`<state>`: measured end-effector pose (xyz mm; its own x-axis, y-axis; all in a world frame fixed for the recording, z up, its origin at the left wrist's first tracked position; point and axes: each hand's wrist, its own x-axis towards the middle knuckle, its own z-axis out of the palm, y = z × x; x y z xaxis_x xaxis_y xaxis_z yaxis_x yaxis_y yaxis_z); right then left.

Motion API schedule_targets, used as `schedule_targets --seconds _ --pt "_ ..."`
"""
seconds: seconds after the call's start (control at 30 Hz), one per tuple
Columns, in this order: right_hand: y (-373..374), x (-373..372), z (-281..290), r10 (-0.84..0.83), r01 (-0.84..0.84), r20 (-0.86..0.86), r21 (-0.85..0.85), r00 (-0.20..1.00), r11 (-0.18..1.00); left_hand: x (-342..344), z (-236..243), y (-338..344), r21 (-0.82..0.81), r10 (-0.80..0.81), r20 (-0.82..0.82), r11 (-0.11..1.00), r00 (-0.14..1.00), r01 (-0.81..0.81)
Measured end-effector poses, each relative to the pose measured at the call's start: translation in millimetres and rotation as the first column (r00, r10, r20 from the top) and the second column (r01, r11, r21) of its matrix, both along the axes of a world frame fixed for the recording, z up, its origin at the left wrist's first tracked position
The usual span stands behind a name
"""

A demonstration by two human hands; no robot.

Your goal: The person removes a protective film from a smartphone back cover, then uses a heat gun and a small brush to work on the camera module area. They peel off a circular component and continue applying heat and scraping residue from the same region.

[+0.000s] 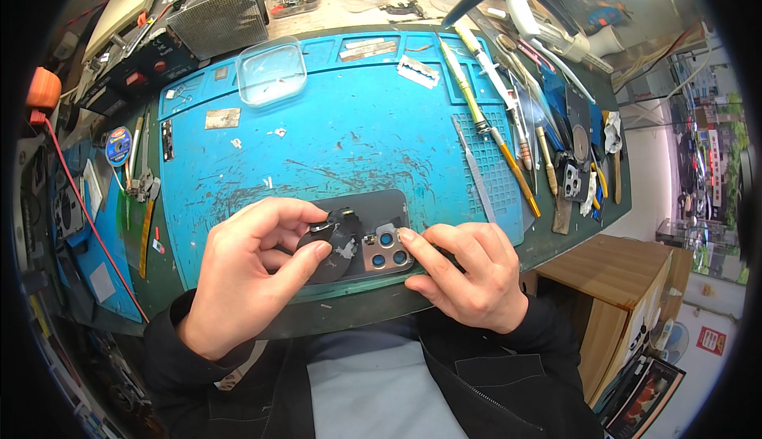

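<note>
Spool (118,145) stood far to the left of the phone (382,204), and a clear tub (295,90) sat on the blue mat (341,137) beyond the phone and to its left. The left hand (250,271) came in from the phone's left side, its thumb and index finger closed narrowly on a black part (330,266) that overlapped the phone's left portion; a pale, torn-looking patch showed on that part. The phone itself was low down at the mat's near edge, between the two hands, with the camera block (386,250) at its right end, lenses upward. The right hand (468,276) was at the phone's right end: the index fingertip touched the block's upper right corner, while the thumb stood a little apart below it, near the phone's edge. Whether those two fingers also gripped the edge, I could not tell. Judging by the grips, the step in hand was handling the black part against the phone while the right hand steadied the block end. Such a move seemed to call for an even left pinch and light right pressure, clear of the lenses. Right of the phone, beyond the right hand, lay a scalpel-like tool (475,171) and several brushes (548,153)
</note>
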<state>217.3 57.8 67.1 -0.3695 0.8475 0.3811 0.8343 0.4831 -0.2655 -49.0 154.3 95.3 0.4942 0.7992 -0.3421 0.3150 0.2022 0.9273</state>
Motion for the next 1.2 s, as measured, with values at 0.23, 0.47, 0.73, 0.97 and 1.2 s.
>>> schedule_targets --seconds 0.23,0.47,0.73,0.97,1.2 --pt "-0.3 -1.3 0.9 0.017 -0.019 0.053 0.03 0.998 0.999 0.9 -6.2 -0.6 0.082 0.043 0.014 0.996 0.999 -0.044" --pt "-1.8 -1.0 1.5 0.026 -0.03 0.074 0.052 0.997 0.998 4.3 -7.3 -1.1 0.153 0.048 0.008 0.987 0.999 -0.049" --pt "-1.8 -0.3 -0.9 0.033 -0.038 0.062 0.081 0.998 0.996 6.5 -8.3 -1.1 0.24 0.04 -0.017 0.97 0.999 -0.034" --pt "-1.2 -0.6 1.0 0.026 -0.029 0.062 0.054 0.998 0.998 7.1 -7.1 -0.5 0.224 0.041 -0.019 0.974 0.999 -0.036" --pt "1.1 -0.1 0.3 0.022 -0.023 0.007 0.06 1.0 0.998 7.4 -4.9 -3.5 0.125 0.112 0.038 0.985 0.993 -0.116"
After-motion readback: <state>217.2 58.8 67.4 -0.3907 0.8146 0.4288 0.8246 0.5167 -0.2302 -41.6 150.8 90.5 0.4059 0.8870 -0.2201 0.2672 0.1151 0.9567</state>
